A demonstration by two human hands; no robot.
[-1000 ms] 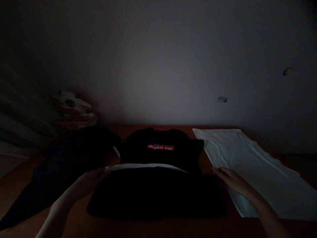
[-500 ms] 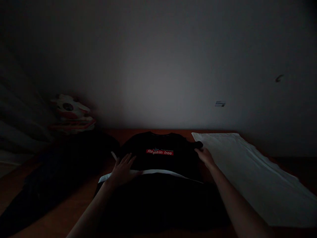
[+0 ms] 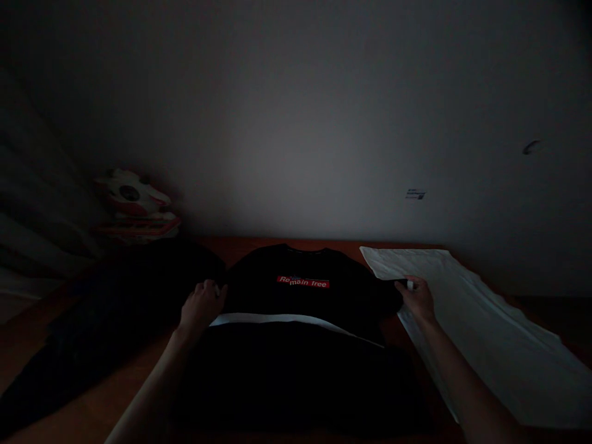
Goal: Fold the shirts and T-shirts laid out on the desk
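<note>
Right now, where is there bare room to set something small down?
The brown surface is bare at front left, between the dark clothes and left forearm. A thin bare strip separates the black shirt from the wall. The middle is crowded: left hand and right hand hold shirt sleeves, the right near white cloth.

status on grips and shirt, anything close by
Left grip at side of black shirt, hold unclear. Right grip pinching its sleeve. Shirt spread out. White cloth close at right.

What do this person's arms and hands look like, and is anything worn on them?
The left hand and right hand are gloveless. Both forearms show no sleeves, watch or bracelet; it is too dark to rule out rings.
</note>
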